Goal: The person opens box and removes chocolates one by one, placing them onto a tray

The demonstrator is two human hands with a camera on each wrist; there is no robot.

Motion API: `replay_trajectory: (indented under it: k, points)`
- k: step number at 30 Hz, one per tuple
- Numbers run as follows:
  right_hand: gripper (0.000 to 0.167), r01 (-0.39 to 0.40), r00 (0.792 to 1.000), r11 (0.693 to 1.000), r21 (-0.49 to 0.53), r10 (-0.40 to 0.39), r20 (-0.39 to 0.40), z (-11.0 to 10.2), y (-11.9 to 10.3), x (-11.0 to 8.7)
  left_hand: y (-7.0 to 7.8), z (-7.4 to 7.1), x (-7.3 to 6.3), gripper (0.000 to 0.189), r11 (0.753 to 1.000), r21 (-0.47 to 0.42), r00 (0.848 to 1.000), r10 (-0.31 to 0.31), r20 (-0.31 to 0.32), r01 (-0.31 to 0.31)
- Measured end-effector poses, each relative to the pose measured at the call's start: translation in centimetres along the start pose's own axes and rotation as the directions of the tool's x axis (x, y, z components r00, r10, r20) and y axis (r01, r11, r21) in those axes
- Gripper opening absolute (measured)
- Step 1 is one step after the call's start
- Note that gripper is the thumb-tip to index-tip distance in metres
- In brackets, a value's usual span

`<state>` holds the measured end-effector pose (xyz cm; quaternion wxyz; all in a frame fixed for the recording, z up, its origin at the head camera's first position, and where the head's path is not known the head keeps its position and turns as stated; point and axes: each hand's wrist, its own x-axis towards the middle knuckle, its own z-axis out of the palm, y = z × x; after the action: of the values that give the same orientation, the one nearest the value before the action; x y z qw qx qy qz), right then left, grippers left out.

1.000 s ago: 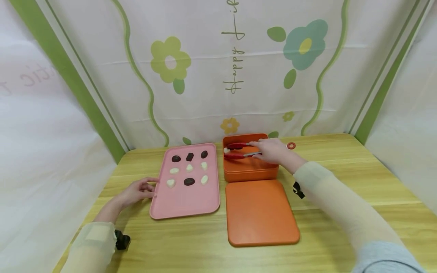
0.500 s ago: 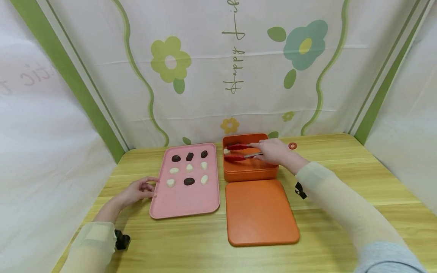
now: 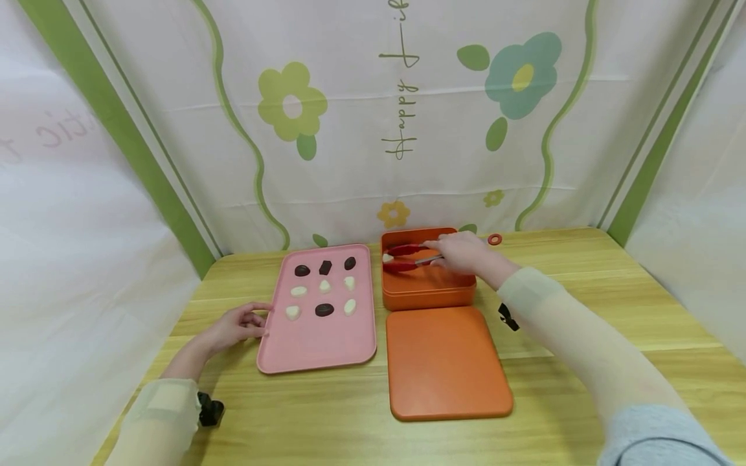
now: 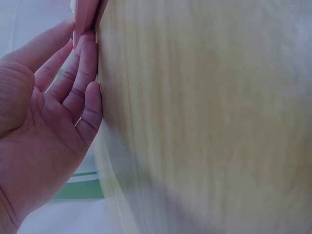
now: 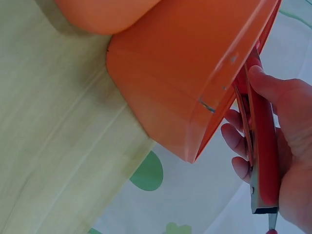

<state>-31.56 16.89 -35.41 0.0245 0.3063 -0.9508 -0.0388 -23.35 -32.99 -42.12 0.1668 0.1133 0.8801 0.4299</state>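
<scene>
My right hand (image 3: 463,252) grips a pair of red-tipped tongs (image 5: 267,146) by their red-and-metal handles, over the orange box (image 3: 428,298). The tong tips reach inside the box at its left end, around a white chocolate piece (image 3: 387,258); whether they touch it is unclear. Along the left rim of the pink tray (image 3: 315,346), my left hand (image 3: 236,325) holds the edge, thumb at the rim and fingertips low by the table in the left wrist view. White chocolates (image 3: 298,292) and dark chocolates (image 3: 324,310) lie in three rows on the tray.
An orange lid (image 3: 449,362) lies flat in front of the box, right of the tray. Behind the wooden table (image 3: 291,414) hangs a white cloth (image 3: 361,129) printed with flowers. The box's front wall hides part of its inside.
The tongs and right hand have shifted slightly, with the handle's ring end moving back. The tips stay around the white chocolate. My left hand and the tray have not visibly moved.
</scene>
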Motion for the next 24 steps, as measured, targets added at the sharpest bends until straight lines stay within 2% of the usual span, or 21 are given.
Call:
replay_trajectory:
  k: [10,18,24]
  points:
    - [0.049,0.004,1.0,0.999,0.034,-0.004,-0.002,0.4,0.4,0.1,-0.1,0.0,0.1,0.056,1.0,-0.005,1.0,0.009,0.002,-0.009]
    - [0.051,-0.026,1.0,0.999,0.032,0.026,-0.001,0.8,0.5,-0.3,0.2,0.0,0.1,0.057,1.0,-0.01,1.0,0.01,0.004,-0.01]
    - [0.049,-0.014,0.999,1.0,0.018,0.015,-0.039,0.9,0.4,-1.0,0.2,0.0,-0.1,0.056,1.0,-0.002,1.0,0.008,0.006,-0.008]
